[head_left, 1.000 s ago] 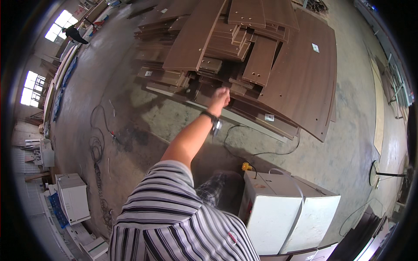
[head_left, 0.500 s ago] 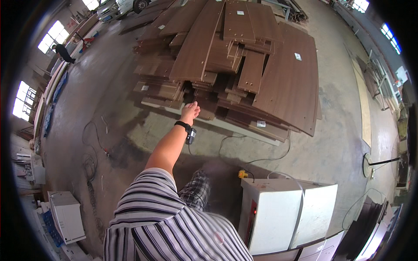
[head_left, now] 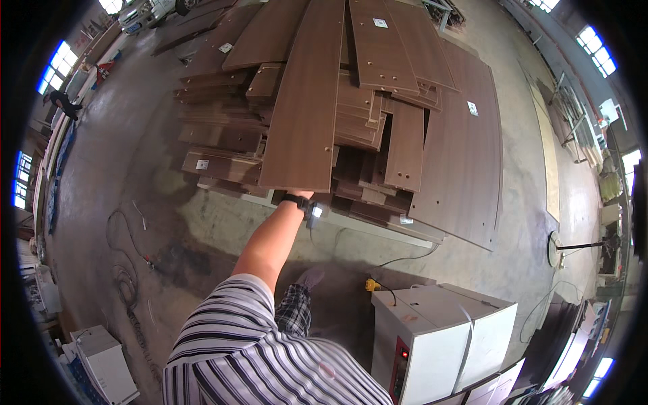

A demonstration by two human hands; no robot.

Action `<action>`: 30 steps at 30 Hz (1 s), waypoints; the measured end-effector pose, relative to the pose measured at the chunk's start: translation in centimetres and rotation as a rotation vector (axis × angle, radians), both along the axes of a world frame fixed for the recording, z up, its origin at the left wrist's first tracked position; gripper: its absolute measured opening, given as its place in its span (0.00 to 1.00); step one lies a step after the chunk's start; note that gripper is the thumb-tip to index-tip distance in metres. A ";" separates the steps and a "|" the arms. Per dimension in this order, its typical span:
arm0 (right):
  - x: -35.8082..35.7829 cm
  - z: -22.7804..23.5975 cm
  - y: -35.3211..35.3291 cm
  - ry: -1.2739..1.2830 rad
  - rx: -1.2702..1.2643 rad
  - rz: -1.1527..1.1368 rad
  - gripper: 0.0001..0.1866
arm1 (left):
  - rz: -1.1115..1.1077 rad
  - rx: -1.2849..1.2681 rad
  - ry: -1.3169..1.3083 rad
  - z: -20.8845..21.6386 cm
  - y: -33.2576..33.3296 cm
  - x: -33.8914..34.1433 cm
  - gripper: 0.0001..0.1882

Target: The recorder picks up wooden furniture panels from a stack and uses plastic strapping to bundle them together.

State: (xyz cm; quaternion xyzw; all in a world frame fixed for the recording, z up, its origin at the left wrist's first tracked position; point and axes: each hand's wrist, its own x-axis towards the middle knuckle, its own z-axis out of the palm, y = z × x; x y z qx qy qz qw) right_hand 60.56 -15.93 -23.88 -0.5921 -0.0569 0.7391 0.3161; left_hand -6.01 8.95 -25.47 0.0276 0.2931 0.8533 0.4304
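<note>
At the near end of a long brown board (head_left: 301,115) my left hand (head_left: 302,194) reaches in from below and holds it. The board covers most of the hand and its fingers. My left wrist wears a black strap with a small device (head_left: 314,211) on it. The board lies on top of an uneven pile of brown panels (head_left: 455,148), many with drilled holes and some with white labels. Its near end juts out toward me past the panels beneath. My right hand is out of view.
A white cabinet (head_left: 422,337) with a red light stands at the lower right, a yellow connector (head_left: 372,285) on its edge. A cable (head_left: 125,283) coils on the floor at left. A white box (head_left: 101,364) stands lower left. Far left, another person (head_left: 64,104) bends over.
My left hand has gone from the gap at the pile's front to beneath the long board's end. That board now reaches farther toward me. The whole view has shifted slightly.
</note>
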 end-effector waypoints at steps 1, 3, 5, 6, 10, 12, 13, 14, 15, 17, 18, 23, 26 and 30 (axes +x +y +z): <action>0.1 -0.2 -0.2 0.084 -0.007 -0.005 0.21 | -0.013 0.030 0.017 0.4 -0.3 0.1 0.23; 0.5 -1.2 -0.6 0.152 -0.002 0.000 0.21 | -0.042 0.082 0.062 1.9 -0.5 0.8 0.23; 0.1 -3.0 -0.2 -0.447 0.188 0.241 0.16 | -0.073 0.122 0.117 3.4 -0.3 1.6 0.23; -2.2 -1.9 1.9 -0.454 0.383 0.461 0.11 | -0.064 0.125 0.154 3.9 -1.4 1.3 0.22; -15.9 9.4 12.6 -0.467 0.522 0.822 0.09 | 0.103 0.166 0.043 8.2 -6.5 0.5 0.22; -20.7 11.4 17.8 -0.501 0.655 0.847 0.09 | 0.240 0.003 0.160 7.9 -8.3 -3.2 0.23; -22.1 11.9 20.2 -0.593 0.870 0.894 0.09 | 0.348 -0.157 0.272 8.2 -7.7 -4.9 0.24; -24.3 13.0 22.2 -0.598 0.909 0.886 0.10 | 0.387 -0.302 0.440 10.0 -7.4 -6.7 0.23; -26.6 14.2 23.7 -0.597 0.948 0.882 0.11 | 0.428 -0.454 0.609 12.2 -7.2 -8.9 0.23; -31.2 15.9 25.4 -0.397 0.889 0.806 0.12 | 0.634 -0.664 1.009 13.5 -6.1 -14.3 0.21; -33.6 16.6 25.8 -0.247 0.790 0.788 0.13 | 0.478 -0.722 1.039 14.4 -6.1 -16.1 0.20; -46.4 19.9 24.1 0.195 0.551 0.854 0.15 | 0.252 -0.937 1.087 16.8 -4.8 -18.4 0.19; -50.3 19.0 24.8 0.412 0.452 0.699 0.12 | 0.056 -0.844 0.907 17.2 -4.8 -17.2 0.19; -50.0 18.9 24.9 0.388 0.472 0.570 0.08 | -0.032 -0.641 0.554 17.3 -6.9 -13.9 0.14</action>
